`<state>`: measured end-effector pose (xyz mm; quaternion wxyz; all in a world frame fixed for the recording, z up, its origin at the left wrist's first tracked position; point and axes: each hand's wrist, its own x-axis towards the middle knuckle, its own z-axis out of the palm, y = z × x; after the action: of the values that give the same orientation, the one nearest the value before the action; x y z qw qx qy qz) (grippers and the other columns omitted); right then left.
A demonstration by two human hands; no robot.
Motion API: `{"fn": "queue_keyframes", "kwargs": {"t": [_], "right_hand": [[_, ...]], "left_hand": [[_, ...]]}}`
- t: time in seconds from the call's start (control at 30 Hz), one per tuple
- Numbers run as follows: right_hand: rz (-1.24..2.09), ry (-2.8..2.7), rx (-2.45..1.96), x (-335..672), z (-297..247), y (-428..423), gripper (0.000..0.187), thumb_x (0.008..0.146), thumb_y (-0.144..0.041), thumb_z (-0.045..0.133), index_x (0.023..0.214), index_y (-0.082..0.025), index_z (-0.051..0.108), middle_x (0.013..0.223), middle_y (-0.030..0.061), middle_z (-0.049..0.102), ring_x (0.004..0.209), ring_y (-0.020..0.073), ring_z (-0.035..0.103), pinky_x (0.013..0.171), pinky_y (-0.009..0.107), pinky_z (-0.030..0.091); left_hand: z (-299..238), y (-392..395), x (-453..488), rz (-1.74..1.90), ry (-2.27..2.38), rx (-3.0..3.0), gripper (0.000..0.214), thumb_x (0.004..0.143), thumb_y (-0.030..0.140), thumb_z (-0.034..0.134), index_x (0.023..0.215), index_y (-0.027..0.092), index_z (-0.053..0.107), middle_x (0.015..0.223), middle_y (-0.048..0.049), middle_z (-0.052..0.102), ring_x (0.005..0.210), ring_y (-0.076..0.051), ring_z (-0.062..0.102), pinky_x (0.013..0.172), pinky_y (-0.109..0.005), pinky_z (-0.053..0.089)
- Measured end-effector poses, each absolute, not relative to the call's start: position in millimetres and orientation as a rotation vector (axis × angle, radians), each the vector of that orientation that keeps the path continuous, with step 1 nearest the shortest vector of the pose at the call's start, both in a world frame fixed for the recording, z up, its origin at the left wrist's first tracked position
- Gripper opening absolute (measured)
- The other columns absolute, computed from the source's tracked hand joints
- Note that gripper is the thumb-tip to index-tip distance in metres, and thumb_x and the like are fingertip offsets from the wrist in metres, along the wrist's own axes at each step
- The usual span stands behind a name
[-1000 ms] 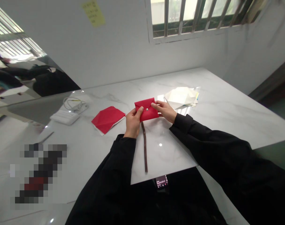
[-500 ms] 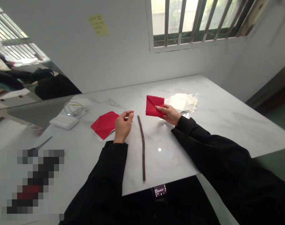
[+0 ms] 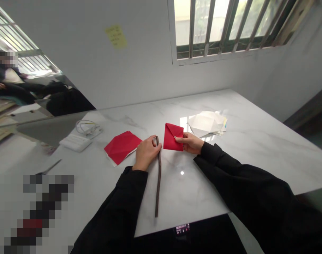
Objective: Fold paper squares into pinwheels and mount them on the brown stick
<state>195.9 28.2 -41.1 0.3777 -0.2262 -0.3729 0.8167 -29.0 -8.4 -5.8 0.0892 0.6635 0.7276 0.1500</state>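
My left hand (image 3: 147, 151) is closed round the upper end of a thin brown stick (image 3: 158, 180), thumb on one side and fingers on the other. The stick runs down from it toward the table's front edge. In my right hand (image 3: 191, 143) is a small red envelope (image 3: 173, 137) with its flap folded down to a point; my thumb presses near the flap's tip. The envelope is held just right of the stick's top end. Left of my left hand lies red paper (image 3: 121, 146) with a white layer showing beneath it.
Pale cream papers (image 3: 207, 122) lie at the back right of the marble-patterned table (image 3: 256, 151). A white box-like device (image 3: 75, 142) and coiled cable (image 3: 88, 127) are at the left, with scissors (image 3: 48, 167) nearer. A person (image 3: 10, 79) sits in the far left background.
My left hand has come down and right and taken hold of the stick's upper end; the stick's lower end has swung slightly left. My right hand still holds the envelope, now lower.
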Motion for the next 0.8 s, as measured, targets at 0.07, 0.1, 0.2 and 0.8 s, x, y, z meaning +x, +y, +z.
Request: {"fn": "queue_keyframes", "kwargs": {"t": [0.07, 0.1, 0.2, 0.8], "right_hand": [[2.078, -0.944, -0.575, 197.9, -42.8, 30.2, 0.053, 0.064, -0.033, 0.107, 0.105, -0.014, 0.080, 0.103, 0.0081, 0.084, 0.089, 0.0192, 0.079, 0.084, 0.029, 0.066], [2.071, -0.939, -0.575, 198.8, -43.4, 31.3, 0.053, 0.064, -0.033, 0.106, 0.106, -0.014, 0.080, 0.104, 0.0084, 0.084, 0.089, 0.0194, 0.080, 0.085, 0.029, 0.066], [2.069, -0.935, -0.575, 200.2, -44.6, 34.6, 0.053, 0.064, -0.035, 0.107, 0.106, -0.014, 0.081, 0.104, 0.0081, 0.084, 0.090, 0.0186, 0.080, 0.088, 0.028, 0.066], [2.042, -1.001, -0.589, 208.1, -46.9, 41.6, 0.053, 0.062, -0.035, 0.108, 0.104, -0.015, 0.082, 0.105, 0.0099, 0.085, 0.090, 0.0198, 0.080, 0.089, 0.030, 0.068]], "left_hand": [[-3.8, -2.0, -27.3, 0.420, 2.159, 1.984, 0.047, 0.093, 0.033, 0.063, 0.138, 0.023, 0.073, 0.103, -0.0076, 0.081, 0.093, -0.029, 0.073, 0.078, -0.034, 0.047], [-3.7, 2.1, -27.0, 0.414, 2.154, 2.002, 0.047, 0.093, 0.032, 0.063, 0.137, 0.023, 0.073, 0.103, -0.0081, 0.081, 0.094, -0.029, 0.073, 0.078, -0.034, 0.047], [-5.5, 14.0, -28.3, 0.403, 2.156, 2.031, 0.045, 0.091, 0.032, 0.063, 0.134, 0.022, 0.072, 0.099, -0.0085, 0.080, 0.095, -0.030, 0.074, 0.079, -0.035, 0.046], [-13.5, 10.0, -32.9, 0.920, 1.346, 1.581, 0.057, 0.080, 0.044, 0.077, 0.130, 0.020, 0.065, 0.096, -0.0057, 0.075, 0.064, -0.015, 0.064, 0.054, -0.025, 0.044]]}}
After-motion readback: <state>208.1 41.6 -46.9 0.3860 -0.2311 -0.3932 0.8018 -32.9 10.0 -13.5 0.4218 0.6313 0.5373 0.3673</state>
